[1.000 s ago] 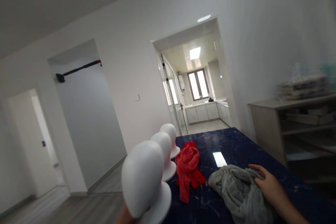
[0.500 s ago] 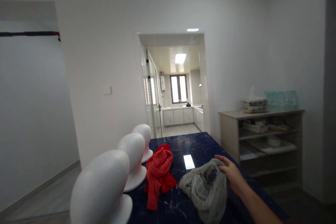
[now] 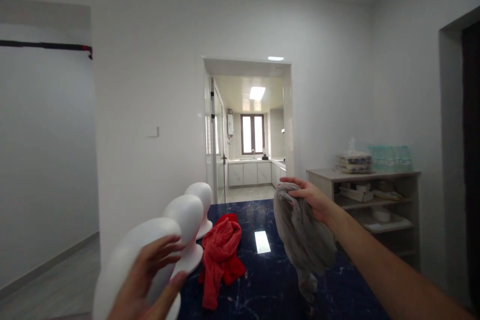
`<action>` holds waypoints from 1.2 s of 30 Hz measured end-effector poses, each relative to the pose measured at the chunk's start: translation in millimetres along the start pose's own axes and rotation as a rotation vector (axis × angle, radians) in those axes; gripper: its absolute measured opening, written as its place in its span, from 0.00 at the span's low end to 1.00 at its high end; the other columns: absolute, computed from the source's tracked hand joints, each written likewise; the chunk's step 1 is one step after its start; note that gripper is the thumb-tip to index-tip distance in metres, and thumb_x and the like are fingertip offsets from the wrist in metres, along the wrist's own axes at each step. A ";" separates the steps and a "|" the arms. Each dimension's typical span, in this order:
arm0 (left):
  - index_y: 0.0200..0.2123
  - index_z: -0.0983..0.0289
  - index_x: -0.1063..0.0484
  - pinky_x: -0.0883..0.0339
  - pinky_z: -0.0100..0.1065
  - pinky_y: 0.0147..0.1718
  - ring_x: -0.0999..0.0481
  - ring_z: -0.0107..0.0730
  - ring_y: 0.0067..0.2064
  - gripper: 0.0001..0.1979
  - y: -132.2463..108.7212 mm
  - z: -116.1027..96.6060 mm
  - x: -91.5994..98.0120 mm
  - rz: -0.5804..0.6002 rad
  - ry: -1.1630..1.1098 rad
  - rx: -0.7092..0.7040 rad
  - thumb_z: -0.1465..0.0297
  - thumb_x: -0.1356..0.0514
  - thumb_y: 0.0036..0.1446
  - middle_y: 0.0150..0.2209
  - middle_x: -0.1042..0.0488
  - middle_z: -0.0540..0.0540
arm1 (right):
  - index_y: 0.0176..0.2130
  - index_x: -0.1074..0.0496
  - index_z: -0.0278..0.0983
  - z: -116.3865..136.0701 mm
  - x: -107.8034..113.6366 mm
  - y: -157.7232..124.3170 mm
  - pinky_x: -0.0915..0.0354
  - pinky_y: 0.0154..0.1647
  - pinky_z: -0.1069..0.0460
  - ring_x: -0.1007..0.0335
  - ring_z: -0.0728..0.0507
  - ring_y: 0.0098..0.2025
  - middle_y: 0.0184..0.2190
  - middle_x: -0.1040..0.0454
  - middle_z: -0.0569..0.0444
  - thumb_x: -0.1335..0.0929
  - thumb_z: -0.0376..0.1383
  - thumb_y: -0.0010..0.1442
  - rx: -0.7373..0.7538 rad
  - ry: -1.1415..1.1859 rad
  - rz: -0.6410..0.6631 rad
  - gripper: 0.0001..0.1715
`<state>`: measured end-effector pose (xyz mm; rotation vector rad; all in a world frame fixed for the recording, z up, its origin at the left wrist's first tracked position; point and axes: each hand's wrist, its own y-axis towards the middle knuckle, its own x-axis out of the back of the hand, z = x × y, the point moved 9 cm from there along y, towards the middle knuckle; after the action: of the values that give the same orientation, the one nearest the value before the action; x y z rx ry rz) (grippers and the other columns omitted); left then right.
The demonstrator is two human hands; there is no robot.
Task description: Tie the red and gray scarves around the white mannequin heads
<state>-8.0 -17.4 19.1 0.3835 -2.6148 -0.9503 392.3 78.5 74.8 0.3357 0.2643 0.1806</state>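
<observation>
My right hand [image 3: 305, 195] grips a bunched grey scarf [image 3: 303, 235], which hangs down in folds over the dark blue marbled table [image 3: 258, 280]. At the lower left my left hand [image 3: 150, 275] is raised with its fingers apart, holding nothing. It is in front of the nearest white mannequin head [image 3: 127, 250] and hides part of it; whether they touch I cannot tell. Behind stand a second white mannequin head [image 3: 187, 215] and a third mannequin head [image 3: 200, 197], in a row. A red scarf [image 3: 221, 245] lies crumpled on the table beside them.
To the right, a wooden shelf unit [image 3: 318, 175] carries a tissue pack [image 3: 354, 162] and a pack of clear bottles [image 3: 390, 158]. Beyond the table's far edge, a doorway [image 3: 288, 125] opens onto a kitchen. Wall stands on the left.
My right hand has lifted the grey scarf off the table and moved it up and away. My left hand has come into view at the lower left. The view has tilted up slightly.
</observation>
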 end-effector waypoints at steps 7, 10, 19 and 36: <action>0.74 0.59 0.50 0.34 0.50 0.66 0.28 0.50 0.66 0.57 70.2 -49.9 -205.5 0.538 -0.267 -0.060 0.65 0.24 0.46 0.68 0.31 0.65 | 0.55 0.23 0.40 4.1 -56.3 -5.7 0.23 0.39 0.53 0.17 0.45 0.40 0.51 0.16 0.50 0.22 0.31 0.51 -0.020 0.014 0.164 0.31; 0.61 0.62 0.28 0.24 0.41 0.51 0.19 0.38 0.46 0.31 84.3 -57.9 -246.5 0.707 -0.285 -0.028 0.70 0.33 0.51 0.49 0.17 0.56 | 0.56 0.24 0.40 -2.5 -53.4 -15.1 0.23 0.42 0.52 0.18 0.45 0.43 0.53 0.18 0.50 0.22 0.32 0.52 -0.005 0.017 0.216 0.32; 0.41 0.62 0.18 0.33 0.30 0.33 0.24 0.32 0.33 0.13 123.3 -68.4 -219.3 0.677 0.137 -0.188 0.68 0.40 0.55 0.31 0.20 0.50 | 0.61 0.26 0.43 -69.8 -13.3 -78.2 0.26 0.37 0.54 0.20 0.47 0.35 0.44 0.16 0.53 0.23 0.29 0.49 -0.268 0.061 0.272 0.41; 0.46 0.57 0.22 0.31 0.36 0.37 0.17 0.46 0.41 0.15 102.0 -56.5 -235.3 0.880 0.977 -0.921 0.61 0.31 0.56 0.39 0.16 0.57 | 0.28 0.25 0.39 -72.6 47.3 -93.3 0.26 0.35 0.49 0.47 0.53 0.18 0.15 0.42 0.65 0.28 0.49 0.64 -0.048 0.039 0.085 0.19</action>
<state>214.2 110.4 76.4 -0.4248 -1.0691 -1.0820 428.7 23.9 -34.4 0.2959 0.2842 0.2768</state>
